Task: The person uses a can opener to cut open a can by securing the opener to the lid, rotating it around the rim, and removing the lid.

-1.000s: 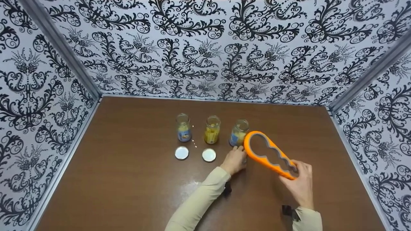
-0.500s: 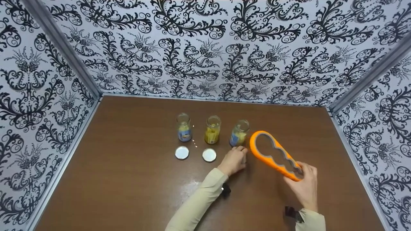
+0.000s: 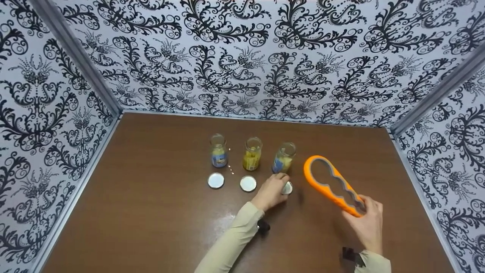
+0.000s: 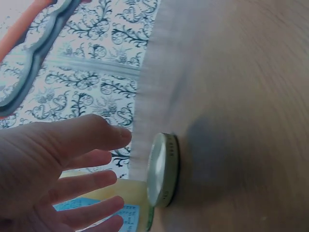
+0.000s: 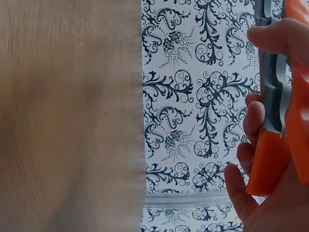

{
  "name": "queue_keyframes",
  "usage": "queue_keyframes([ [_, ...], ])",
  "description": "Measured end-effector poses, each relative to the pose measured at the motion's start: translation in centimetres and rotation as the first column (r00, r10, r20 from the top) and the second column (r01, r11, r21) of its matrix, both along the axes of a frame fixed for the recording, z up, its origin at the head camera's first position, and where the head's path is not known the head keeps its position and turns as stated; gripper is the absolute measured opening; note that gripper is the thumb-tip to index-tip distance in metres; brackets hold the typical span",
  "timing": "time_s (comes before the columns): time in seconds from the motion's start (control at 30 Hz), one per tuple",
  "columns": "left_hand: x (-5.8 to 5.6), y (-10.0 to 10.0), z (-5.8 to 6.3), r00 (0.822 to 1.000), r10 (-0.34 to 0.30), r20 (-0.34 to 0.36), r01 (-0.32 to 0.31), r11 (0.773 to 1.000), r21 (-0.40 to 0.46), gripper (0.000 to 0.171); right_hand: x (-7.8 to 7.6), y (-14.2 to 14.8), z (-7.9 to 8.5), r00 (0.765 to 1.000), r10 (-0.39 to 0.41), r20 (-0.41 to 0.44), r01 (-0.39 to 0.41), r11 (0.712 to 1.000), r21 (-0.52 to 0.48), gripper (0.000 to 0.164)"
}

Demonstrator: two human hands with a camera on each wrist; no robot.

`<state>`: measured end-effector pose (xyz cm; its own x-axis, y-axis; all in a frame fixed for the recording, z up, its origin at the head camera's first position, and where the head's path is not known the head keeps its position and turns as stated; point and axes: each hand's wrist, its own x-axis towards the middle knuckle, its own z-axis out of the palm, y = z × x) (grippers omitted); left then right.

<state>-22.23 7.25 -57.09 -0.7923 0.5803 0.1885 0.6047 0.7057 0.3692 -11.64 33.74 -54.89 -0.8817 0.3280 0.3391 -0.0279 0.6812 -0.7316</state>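
Note:
Three open glass jars stand in a row in the head view: a blue-labelled left jar point(image 3: 219, 151), a middle jar point(image 3: 252, 154) with yellow contents and a blue-labelled right jar point(image 3: 284, 158). My left hand point(image 3: 271, 191) is in front of the right jar, beside a jar lid point(image 3: 288, 188) lying flat on the table. In the left wrist view its fingers are spread and apart from the lid point(image 4: 163, 169), with the jar point(image 4: 133, 203) behind them. My right hand point(image 3: 365, 223) grips an orange jar opener point(image 3: 329, 182) by its narrow end, held up right of the jars.
Two more lids, a left lid point(image 3: 216, 180) and a middle lid point(image 3: 248, 184), lie on the brown table point(image 3: 151, 212) before their jars. Small pale crumbs point(image 3: 231, 170) are scattered between those jars. Patterned walls point(image 3: 242, 64) enclose the back and sides.
My left hand has drawn back slightly to the left from the right lid, which now shows beside it. My right hand has moved the jar opener to the right, away from the jar.

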Motion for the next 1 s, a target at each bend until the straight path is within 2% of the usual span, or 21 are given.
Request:
queue_keyframes([
  [0.33, 0.4, -2.1, 0.9, 0.999, 0.023, 0.023, -0.025, 0.995, 0.098, 0.046, 0.1, 1.1, 0.1, 0.999, -0.009, 0.034, 0.008, 0.999, 0.038, 0.047],
  [0.47, 0.6, -3.4, 1.2, 0.998, 0.044, 0.036, -0.048, 0.989, 0.136, 0.046, 0.4, 1.6, 0.0, 0.996, 0.009, 0.089, -0.016, 0.997, 0.073, 0.05],
  [0.77, 0.4, -6.2, 1.9, 0.992, 0.117, -0.037, -0.102, 0.95, 0.294, 0.044, 0.9, 2.4, -0.8, 0.978, 0.124, 0.167, -0.147, 0.98, 0.135, 0.054],
  [1.0, 0.5, -7.8, 1.8, 0.986, 0.155, -0.068, -0.12, 0.924, 0.364, 0.039, 1.1, 1.7, -1.5, 0.938, 0.246, 0.244, -0.29, 0.943, 0.165, 0.052],
])
